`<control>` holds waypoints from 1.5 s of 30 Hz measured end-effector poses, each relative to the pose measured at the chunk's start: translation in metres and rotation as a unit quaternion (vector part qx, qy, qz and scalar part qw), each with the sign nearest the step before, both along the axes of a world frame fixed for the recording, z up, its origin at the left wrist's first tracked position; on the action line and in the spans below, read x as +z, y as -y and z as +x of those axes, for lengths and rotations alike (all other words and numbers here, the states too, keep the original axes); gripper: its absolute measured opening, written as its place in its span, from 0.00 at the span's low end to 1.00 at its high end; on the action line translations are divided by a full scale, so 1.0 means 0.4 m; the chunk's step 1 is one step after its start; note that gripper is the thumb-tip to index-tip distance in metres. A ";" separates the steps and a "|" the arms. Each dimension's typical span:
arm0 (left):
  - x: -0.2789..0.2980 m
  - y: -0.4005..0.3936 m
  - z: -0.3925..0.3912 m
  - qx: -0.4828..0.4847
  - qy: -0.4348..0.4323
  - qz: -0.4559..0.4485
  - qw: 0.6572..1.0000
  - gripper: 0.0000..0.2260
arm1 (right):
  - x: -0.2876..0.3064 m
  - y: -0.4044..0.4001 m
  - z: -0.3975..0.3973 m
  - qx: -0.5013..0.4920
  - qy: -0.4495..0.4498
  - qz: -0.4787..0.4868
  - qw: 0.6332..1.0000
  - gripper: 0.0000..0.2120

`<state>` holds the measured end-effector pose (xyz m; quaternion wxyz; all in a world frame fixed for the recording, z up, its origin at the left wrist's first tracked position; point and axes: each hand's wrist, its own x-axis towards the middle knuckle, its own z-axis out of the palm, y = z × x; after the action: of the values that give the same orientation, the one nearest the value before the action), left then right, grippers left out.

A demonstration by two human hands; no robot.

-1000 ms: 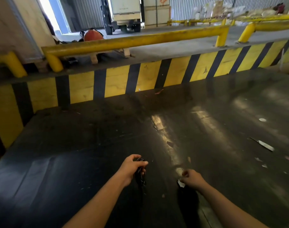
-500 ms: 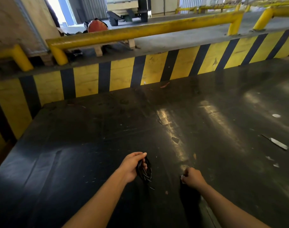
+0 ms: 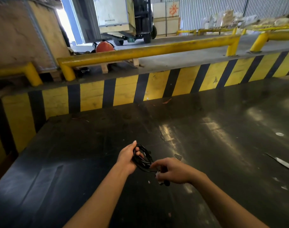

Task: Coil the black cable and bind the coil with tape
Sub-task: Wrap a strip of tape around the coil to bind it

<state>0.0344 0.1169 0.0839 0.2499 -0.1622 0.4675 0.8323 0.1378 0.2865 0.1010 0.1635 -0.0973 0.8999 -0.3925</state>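
A black cable (image 3: 144, 159) wound into a small coil is held upright above the dark table (image 3: 74, 162). My left hand (image 3: 126, 159) grips the coil's left side, thumb up and fingers through the loop. My right hand (image 3: 172, 172) meets the coil's lower right edge and pinches a small white piece (image 3: 157, 174), apparently tape, together with the cable's loose black end (image 3: 166, 183) that pokes out below the fist. The tape itself is mostly hidden by the fingers.
A knife-like blade (image 3: 281, 162) lies on the table at the right, with white scraps (image 3: 279, 134) near it. A yellow-and-black striped wall (image 3: 124, 91) borders the far edge, with yellow rails (image 3: 140, 52) behind. A forklift with a crate (image 3: 124, 18) stands beyond.
My right hand rose from the table and moved left to the coil. My left hand lifted and turned the coil so its loop faces me.
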 end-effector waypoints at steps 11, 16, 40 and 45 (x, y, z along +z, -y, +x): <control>0.051 -0.005 0.011 0.048 -0.021 0.051 0.997 0.14 | 0.016 0.051 -0.032 -0.040 -0.088 0.009 0.995 0.04; 0.055 0.001 0.016 0.030 -0.073 0.066 0.995 0.28 | 0.021 0.048 -0.037 -0.114 -0.103 -0.103 0.983 0.03; 0.132 -0.002 0.026 -0.070 -0.270 -0.160 0.947 0.14 | 0.114 -0.041 -0.099 -0.283 -0.170 -0.293 0.897 0.06; 0.146 -0.020 0.036 -0.112 -0.322 -0.191 0.921 0.17 | 0.125 -0.044 -0.121 -0.276 -0.137 -0.341 0.888 0.03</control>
<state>0.0490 0.1248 0.1424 0.1417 0.1232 0.6877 0.7013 0.0893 0.3043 0.1510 -0.1199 0.0528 0.7148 -0.6869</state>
